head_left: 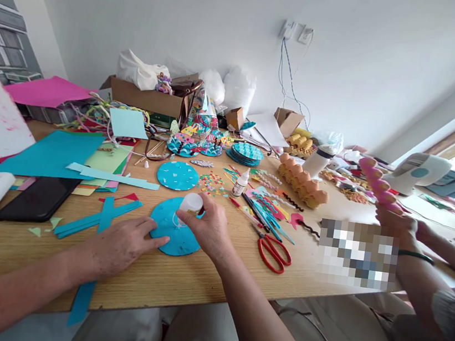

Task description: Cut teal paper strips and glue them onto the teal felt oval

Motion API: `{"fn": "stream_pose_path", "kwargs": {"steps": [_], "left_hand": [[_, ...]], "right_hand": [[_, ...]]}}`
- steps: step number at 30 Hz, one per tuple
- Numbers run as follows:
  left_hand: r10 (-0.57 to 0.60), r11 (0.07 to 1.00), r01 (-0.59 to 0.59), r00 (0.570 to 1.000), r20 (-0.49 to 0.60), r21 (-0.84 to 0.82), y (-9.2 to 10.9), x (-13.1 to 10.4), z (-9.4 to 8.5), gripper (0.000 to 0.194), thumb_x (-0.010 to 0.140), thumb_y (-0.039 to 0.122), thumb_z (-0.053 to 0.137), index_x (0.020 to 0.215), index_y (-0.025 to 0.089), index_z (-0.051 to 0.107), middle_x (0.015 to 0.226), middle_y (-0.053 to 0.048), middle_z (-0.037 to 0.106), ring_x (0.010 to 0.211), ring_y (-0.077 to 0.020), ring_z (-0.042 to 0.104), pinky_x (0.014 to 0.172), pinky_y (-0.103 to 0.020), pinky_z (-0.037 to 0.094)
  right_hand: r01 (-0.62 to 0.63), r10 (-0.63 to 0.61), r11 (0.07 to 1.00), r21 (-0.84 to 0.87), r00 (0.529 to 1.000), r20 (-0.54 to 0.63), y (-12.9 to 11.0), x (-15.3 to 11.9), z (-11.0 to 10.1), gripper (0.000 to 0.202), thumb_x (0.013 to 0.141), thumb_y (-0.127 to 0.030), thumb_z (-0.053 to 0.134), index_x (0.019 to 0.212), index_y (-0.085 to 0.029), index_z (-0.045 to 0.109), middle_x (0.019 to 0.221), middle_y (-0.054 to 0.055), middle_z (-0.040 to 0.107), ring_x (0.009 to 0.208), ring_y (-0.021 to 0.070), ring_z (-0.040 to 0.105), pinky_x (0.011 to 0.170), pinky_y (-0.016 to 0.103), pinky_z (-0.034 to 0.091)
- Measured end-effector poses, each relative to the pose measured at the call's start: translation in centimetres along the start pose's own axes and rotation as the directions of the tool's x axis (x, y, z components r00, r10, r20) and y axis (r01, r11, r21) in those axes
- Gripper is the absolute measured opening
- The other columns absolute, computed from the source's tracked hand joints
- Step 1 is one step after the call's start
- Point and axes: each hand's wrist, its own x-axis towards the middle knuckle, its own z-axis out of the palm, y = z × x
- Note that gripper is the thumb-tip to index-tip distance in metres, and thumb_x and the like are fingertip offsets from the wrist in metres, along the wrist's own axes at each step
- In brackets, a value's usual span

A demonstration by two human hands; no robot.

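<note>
My right hand (211, 227) is wrapped around a small translucent glue bottle (192, 204), tilted bottom-up over a round blue paper disc (178, 242). The bottle's tip is hard to make out against the disc. My left hand (128, 244) lies at the disc's left edge, thumb and fingers apart, fingertips resting on the blue paper. Behind it is a second blue disc (177, 175) dotted with pale bits. Blue paper strips (106, 216) lie crossed to the left of my left hand. To the right are red-handled scissors (274, 253) and an upright white glue bottle (241, 183).
Colourful confetti (211, 182), pipe cleaners (267, 204) and an egg carton strip (302, 181) spread across the table. At left lie a black phone (39, 199) and paper sheets (51, 152). On the right, another person's hands (398, 226) hold a pink egg carton strip (380, 186).
</note>
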Motion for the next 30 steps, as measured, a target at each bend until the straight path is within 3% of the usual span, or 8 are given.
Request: {"fn": "stream_pose_path", "kwargs": {"steps": [9,17,22,30], "left_hand": [[-0.017,1.000,0.018,0.999,0.040,-0.012,0.6,0.6,-0.8,0.037,0.085,0.010,0.033,0.111,0.023,0.057,0.090,-0.007,0.058,0.084,-0.0227,0.055,0.071,-0.036,0.048],[0.035,0.997,-0.038,0.999,-0.040,-0.063,1.1,0.9,-0.5,0.035,0.084,0.007,0.032,0.106,0.014,0.058,0.100,-0.008,0.062,0.094,-0.0212,0.055,0.084,-0.034,0.046],[0.036,0.989,-0.044,0.997,-0.061,-0.138,1.1,1.0,-0.2,0.036,0.084,0.006,0.030,0.108,0.014,0.057,0.106,-0.008,0.062,0.100,-0.0207,0.054,0.088,-0.034,0.045],[0.044,0.993,-0.054,0.994,-0.097,-0.109,1.1,0.9,0.0,0.036,0.083,0.006,0.032,0.107,0.014,0.057,0.104,-0.007,0.064,0.097,-0.0195,0.056,0.088,-0.033,0.047]], "right_hand": [[-0.003,0.003,1.000,-0.003,1.000,-0.003,0.1,0.0,0.1,0.019,0.065,-0.032,0.071,0.069,-0.019,0.057,0.058,-0.005,0.051,0.055,0.0108,0.045,0.051,0.021,0.029],[-0.009,0.009,1.000,-0.015,1.000,-0.023,0.2,-0.2,0.1,0.022,0.064,-0.032,0.071,0.065,-0.019,0.053,0.057,-0.005,0.050,0.055,0.0107,0.045,0.051,0.021,0.029],[0.006,-0.006,0.999,-0.033,1.000,-0.016,0.4,-0.2,0.1,0.022,0.066,-0.034,0.070,0.066,-0.019,0.053,0.058,-0.004,0.050,0.056,0.0112,0.045,0.051,0.021,0.029],[0.019,-0.019,0.999,-0.038,1.000,-0.004,0.1,-0.1,0.0,0.019,0.065,-0.032,0.070,0.071,-0.019,0.057,0.059,-0.005,0.051,0.057,0.0114,0.046,0.052,0.021,0.029]]}}
